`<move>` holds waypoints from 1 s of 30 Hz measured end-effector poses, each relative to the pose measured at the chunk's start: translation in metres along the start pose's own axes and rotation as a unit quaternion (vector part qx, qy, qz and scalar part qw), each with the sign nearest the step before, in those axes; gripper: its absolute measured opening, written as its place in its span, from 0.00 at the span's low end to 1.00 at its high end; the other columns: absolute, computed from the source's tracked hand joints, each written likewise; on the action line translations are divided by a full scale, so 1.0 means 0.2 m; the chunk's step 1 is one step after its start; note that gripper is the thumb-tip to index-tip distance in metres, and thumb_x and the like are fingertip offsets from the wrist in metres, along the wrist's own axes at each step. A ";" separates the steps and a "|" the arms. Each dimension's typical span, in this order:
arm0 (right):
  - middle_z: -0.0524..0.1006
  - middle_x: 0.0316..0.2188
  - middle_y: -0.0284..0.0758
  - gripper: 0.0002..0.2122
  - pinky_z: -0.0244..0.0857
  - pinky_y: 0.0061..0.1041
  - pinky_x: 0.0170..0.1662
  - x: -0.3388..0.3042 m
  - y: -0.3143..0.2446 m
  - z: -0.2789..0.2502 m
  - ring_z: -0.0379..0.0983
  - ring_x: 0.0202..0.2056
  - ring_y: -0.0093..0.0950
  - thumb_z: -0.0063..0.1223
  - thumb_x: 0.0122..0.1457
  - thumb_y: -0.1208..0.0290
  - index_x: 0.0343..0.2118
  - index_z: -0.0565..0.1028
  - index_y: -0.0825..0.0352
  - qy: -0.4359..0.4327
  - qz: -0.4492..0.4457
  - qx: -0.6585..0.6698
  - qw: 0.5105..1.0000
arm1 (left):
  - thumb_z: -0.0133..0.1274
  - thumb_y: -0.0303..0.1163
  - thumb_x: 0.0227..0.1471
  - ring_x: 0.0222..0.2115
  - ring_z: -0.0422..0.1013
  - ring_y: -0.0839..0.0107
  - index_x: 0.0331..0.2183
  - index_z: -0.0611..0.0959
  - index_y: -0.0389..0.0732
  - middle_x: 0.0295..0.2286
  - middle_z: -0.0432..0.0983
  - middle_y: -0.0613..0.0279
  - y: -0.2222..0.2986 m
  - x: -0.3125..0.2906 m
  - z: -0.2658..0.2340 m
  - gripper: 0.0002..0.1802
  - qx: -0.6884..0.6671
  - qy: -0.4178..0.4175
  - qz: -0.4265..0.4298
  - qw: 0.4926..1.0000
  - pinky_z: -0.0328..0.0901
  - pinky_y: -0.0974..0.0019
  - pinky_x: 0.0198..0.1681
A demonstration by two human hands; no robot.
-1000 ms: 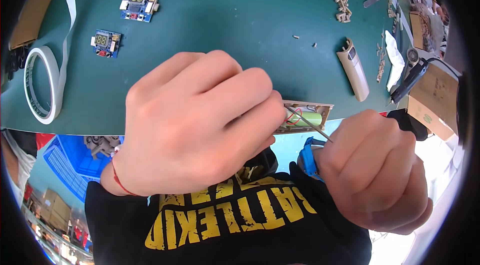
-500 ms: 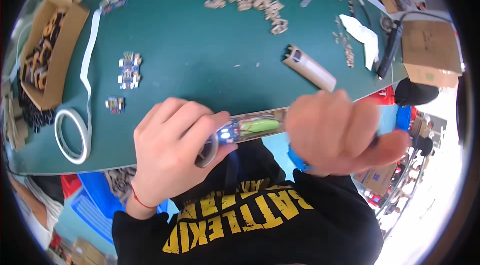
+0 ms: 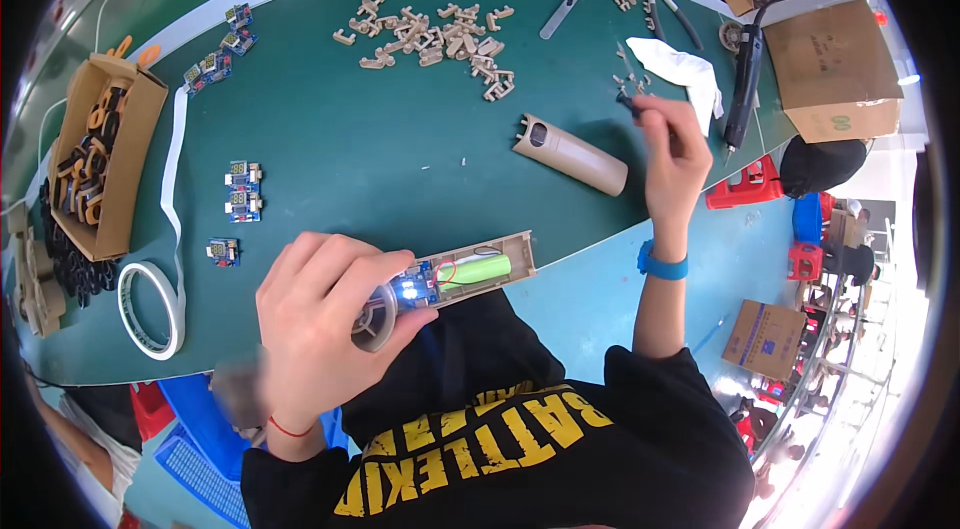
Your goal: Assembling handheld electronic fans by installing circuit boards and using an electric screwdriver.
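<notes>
One casing [image 3: 522, 257] with one green battery [image 3: 478, 270] juts rightward from the left hand [image 3: 320, 314], curled around its end, while the right hand [image 3: 678, 141] pinches one dark piece [image 3: 627, 103] near one cover [image 3: 575, 157], three boards [image 3: 243, 206] lying near one tape roll [image 3: 178, 324].

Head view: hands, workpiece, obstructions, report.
Left hand gripping open beige housing, green battery exposed. Right hand pinching small dark piece. Beige cover lies clear of housing.

Matt plastic housing [image 3: 521, 255], smooth battery [image 3: 476, 270]
</notes>
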State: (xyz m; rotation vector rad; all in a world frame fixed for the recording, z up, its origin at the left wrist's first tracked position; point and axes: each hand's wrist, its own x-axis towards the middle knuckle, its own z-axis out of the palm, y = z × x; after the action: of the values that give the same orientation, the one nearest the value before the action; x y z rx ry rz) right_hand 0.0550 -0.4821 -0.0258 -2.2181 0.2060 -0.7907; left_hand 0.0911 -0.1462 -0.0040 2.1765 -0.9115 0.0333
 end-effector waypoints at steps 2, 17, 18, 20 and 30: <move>0.76 0.37 0.36 0.07 0.65 0.21 0.44 -0.02 -0.03 0.00 0.73 0.38 0.26 0.50 0.60 0.76 0.37 0.78 0.70 -0.078 -0.002 -0.109 0.991 | 0.70 0.31 0.26 0.29 0.69 0.64 0.32 0.82 0.44 0.27 0.74 0.66 0.00 0.01 0.00 0.23 -0.004 -0.004 -0.001 1.000 0.65 0.64 0.30; 0.73 0.28 0.32 0.18 0.64 0.19 0.26 -0.04 -0.27 0.07 0.68 0.23 0.19 0.31 0.69 0.61 0.47 0.70 0.69 -0.175 0.203 0.106 0.958 | 0.70 0.30 0.26 0.29 0.70 0.65 0.31 0.81 0.44 0.27 0.74 0.67 0.00 0.01 0.01 0.22 -0.012 -0.003 -0.016 1.000 0.66 0.64 0.32; 0.72 0.26 0.31 0.19 0.62 0.16 0.22 -0.02 -0.29 0.04 0.67 0.20 0.16 0.30 0.69 0.59 0.47 0.70 0.69 -0.185 0.307 0.198 0.913 | 0.70 0.30 0.27 0.30 0.70 0.65 0.31 0.81 0.45 0.27 0.74 0.67 0.00 0.00 0.01 0.22 -0.014 -0.002 -0.016 1.000 0.66 0.64 0.32; 0.72 0.25 0.30 0.17 0.59 0.14 0.19 -0.01 -0.26 0.04 0.66 0.19 0.15 0.32 0.69 0.59 0.45 0.71 0.68 -0.247 0.330 0.207 0.887 | 0.70 0.30 0.27 0.30 0.70 0.65 0.31 0.81 0.45 0.27 0.73 0.68 0.00 0.00 0.01 0.22 -0.017 -0.003 -0.013 1.000 0.66 0.64 0.32; 0.70 0.18 0.26 0.12 0.53 0.12 0.15 0.13 -0.25 0.09 0.62 0.15 0.12 0.41 0.67 0.60 0.37 0.71 0.64 -0.408 0.318 0.092 0.851 | 0.69 0.29 0.26 0.30 0.69 0.65 0.31 0.81 0.45 0.27 0.73 0.68 -0.01 0.01 0.01 0.21 -0.017 -0.002 -0.009 1.000 0.66 0.63 0.32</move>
State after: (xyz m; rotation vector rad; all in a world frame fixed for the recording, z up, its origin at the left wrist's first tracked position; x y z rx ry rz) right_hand 0.0813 -0.4460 0.0121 -1.9173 0.3853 0.4855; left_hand 0.0922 -0.1485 -0.0064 2.1543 -0.8900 0.0047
